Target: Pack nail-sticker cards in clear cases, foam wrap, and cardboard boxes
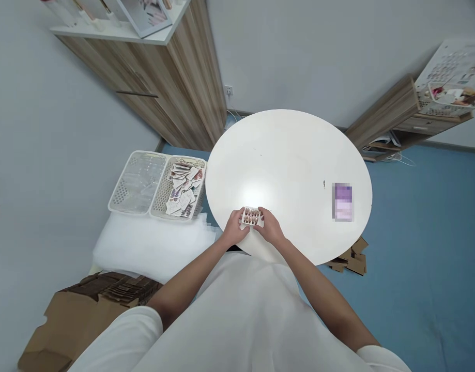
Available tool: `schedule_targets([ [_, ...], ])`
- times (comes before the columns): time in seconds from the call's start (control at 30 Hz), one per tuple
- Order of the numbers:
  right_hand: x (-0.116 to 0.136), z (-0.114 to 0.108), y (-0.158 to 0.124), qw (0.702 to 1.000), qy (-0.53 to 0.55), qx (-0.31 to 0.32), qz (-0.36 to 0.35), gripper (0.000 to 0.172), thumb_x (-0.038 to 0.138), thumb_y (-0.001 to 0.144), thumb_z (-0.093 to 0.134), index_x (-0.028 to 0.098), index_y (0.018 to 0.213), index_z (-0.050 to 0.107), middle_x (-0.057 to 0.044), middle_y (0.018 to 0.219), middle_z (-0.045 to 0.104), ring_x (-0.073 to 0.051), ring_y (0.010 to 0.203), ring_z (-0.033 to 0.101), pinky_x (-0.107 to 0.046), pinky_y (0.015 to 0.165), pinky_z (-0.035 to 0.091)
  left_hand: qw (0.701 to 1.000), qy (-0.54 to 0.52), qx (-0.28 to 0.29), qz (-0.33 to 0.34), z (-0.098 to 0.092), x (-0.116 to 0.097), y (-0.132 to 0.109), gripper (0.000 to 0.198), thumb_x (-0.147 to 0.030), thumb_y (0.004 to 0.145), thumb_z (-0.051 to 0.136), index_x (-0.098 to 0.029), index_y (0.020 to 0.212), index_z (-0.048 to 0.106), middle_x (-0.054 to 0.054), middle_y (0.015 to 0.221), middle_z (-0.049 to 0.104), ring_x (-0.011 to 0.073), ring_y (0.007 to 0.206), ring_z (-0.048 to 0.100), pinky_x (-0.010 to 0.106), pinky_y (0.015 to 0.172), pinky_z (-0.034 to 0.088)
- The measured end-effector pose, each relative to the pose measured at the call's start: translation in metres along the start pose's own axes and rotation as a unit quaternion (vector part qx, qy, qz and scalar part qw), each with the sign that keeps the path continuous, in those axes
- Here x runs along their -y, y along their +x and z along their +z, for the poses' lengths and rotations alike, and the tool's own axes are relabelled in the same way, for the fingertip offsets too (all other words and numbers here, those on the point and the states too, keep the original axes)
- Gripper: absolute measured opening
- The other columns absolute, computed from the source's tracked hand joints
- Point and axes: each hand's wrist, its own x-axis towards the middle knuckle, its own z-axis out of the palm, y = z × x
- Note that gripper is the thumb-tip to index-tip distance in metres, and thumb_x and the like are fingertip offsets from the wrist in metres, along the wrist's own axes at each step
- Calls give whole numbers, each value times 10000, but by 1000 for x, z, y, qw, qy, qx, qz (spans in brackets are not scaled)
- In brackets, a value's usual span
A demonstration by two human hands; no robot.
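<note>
1. Both hands sit at the near edge of the round white table (287,155). The left hand (234,230) and right hand (270,227) pinch a small card of press-on nails (252,216) btwn them, one per side, prob to keep it flat & steady.
2. The card is just above the tabletop, close to the body.
3. Two white baskets (155,183) are on the left w/ more cards, within arm's reach.
4. A blurred purple item (342,201) lies well apart to the right.
</note>
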Motion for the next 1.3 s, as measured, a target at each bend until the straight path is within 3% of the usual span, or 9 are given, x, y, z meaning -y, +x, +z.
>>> schedule_targets([
  [0.13, 14, 35, 21, 999, -28, 12, 16, 631, 219, 607, 649, 240, 1182, 389, -72, 1092, 454, -228, 1007, 452, -355, 813, 400, 997, -13, -22, -75, -19, 29, 2, 663, -147, 622, 559, -198, 1255, 369, 82, 1087, 406, 206, 1043, 437, 306, 837, 407],
  [0.4, 26, 80, 48, 992, -107, 45, 41, 610, 170, 617, 613, 205, 1178, 376, -74, 1039, 466, -211, 959, 473, -311, 773, 401, 992, 92, 16, -87, -45, 65, 14, 615, -167, 638, 522, -151, 1235, 375, 107, 1083, 439, 255, 1085, 404, 351, 923, 322],
  [0.57, 28, 90, 44, 994, -98, 20, 47, 668, 117, 622, 564, 216, 1237, 323, -86, 1074, 448, -221, 1004, 453, -331, 818, 395, 995, 59, -4, -77, -46, 69, 8, 632, -170, 644, 530, -160, 1252, 356, 114, 1141, 438, 255, 1114, 404, 358, 932, 325],
  [0.7, 25, 97, 29, 997, 18, -7, 71, 745, 147, 606, 583, 227, 1275, 267, -87, 1137, 415, -201, 976, 463, -344, 842, 411, 993, -31, -26, -112, -45, 72, -2, 627, -166, 646, 538, -156, 1249, 366, 129, 1194, 441, 243, 1077, 464, 370, 906, 367],
  [0.87, 28, 110, 18, 978, 161, -39, 127, 708, 197, 600, 592, 250, 1247, 309, -76, 1171, 421, -184, 943, 487, -339, 776, 455, 990, -72, -33, -115, -47, 73, -3, 621, -126, 635, 535, -154, 1237, 383, 122, 1201, 476, 236, 1076, 482, 378, 922, 368],
  [1.3, 56, 110, 66, 975, 197, -22, 105, 681, 181, 628, 573, 262, 1247, 299, -69, 1276, 396, -173, 1054, 462, -337, 857, 413, 995, -3, -48, -90, -80, 75, 37, 593, -122, 686, 484, -138, 1266, 362, 121, 1238, 467, 242, 1113, 458, 382, 942, 360],
])
